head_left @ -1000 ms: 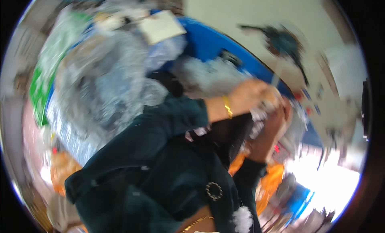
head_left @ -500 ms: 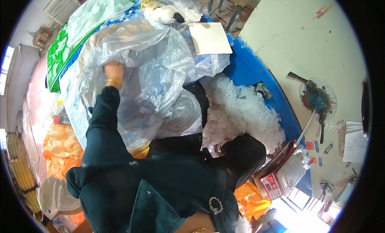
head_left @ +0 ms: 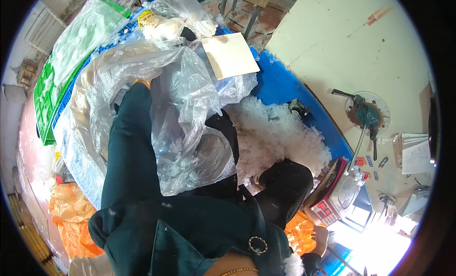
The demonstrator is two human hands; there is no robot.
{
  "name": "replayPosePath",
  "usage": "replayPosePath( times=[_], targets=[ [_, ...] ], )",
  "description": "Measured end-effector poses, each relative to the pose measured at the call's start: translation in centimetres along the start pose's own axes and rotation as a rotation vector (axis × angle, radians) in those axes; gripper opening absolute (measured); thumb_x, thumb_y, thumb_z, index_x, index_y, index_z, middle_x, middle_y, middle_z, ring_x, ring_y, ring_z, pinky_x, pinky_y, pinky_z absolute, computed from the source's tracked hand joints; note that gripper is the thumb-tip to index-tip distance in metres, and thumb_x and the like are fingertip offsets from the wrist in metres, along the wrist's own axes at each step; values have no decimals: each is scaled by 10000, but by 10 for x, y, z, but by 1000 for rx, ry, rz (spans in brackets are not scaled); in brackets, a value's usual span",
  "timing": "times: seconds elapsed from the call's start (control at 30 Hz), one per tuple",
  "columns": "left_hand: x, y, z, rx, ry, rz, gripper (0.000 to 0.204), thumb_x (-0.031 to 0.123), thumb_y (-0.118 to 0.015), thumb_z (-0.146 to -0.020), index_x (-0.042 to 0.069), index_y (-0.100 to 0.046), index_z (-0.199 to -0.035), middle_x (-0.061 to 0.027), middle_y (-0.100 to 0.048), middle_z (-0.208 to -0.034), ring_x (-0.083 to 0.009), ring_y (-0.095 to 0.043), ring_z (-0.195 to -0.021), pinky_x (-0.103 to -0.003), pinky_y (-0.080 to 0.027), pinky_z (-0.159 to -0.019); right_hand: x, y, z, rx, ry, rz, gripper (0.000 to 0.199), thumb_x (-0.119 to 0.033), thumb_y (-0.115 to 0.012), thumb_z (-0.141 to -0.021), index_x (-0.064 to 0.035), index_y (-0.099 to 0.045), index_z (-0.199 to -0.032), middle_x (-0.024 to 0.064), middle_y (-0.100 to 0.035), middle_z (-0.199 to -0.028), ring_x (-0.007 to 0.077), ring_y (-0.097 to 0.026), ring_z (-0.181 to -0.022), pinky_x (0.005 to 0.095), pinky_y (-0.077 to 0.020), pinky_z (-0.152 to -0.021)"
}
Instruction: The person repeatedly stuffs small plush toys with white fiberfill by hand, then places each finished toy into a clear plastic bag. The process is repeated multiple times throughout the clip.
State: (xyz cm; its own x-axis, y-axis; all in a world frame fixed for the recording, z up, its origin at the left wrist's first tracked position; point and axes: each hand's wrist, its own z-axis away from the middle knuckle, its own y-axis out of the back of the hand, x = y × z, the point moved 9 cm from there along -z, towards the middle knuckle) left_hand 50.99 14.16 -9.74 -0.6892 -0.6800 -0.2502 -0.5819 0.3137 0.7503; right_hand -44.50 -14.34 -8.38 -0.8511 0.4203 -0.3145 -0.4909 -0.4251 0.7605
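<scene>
White fluff (head_left: 280,133) lies along the blue plastic tub's (head_left: 280,79) right edge. I can't tell my left hand's grip, hidden inside the clear plastic bag (head_left: 197,88); my right hand (head_left: 321,237) is loosely spread.

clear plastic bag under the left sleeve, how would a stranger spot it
From the pale table, go left past the blue wall to the white fluff. Left of it spreads a big, crumpled, colourless bag. The dark left sleeve lying across it sets it apart from the green-tinted plastic and smaller clear bag farther up.
</scene>
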Motion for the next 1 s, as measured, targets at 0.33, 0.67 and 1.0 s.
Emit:
replayPosePath(
  times=[0.33,0.67,1.0],
  targets=[
    [19,84,130,-303,255,390,159,208,-665,-767,50,-668,-774,-128,-649,-746,-345,-596,-682,-431,-478,-640,-61,-10,-57,-46,418,228,218,-189,-681,-835,15,-673,-914,83,-650,-767,157,-589,-583,301,-475,-511],
    [222,202,34,-406,823,1632,378,293,-655,-901,12,-592,-657,-29,-543,-552,-77,-475,-490,-263,-377,-476,-367,-158,159,-355,1183,-144,427,-151,-789,-739,-76,-608,-1118,72,-630,-1031,162,-634,-824,278,-516,-693],
    [386,245,1,-699,721,2007,598,510,-442,-974,-24,-609,-761,7,-508,-565,-68,-429,-517,-243,-353,-493,-367,-122,167,-266,1115,-556,306,-1,-696,-750,11,-599,-1040,63,-613,-841,102,-578,-660,244,-479,-601]
  ],
)
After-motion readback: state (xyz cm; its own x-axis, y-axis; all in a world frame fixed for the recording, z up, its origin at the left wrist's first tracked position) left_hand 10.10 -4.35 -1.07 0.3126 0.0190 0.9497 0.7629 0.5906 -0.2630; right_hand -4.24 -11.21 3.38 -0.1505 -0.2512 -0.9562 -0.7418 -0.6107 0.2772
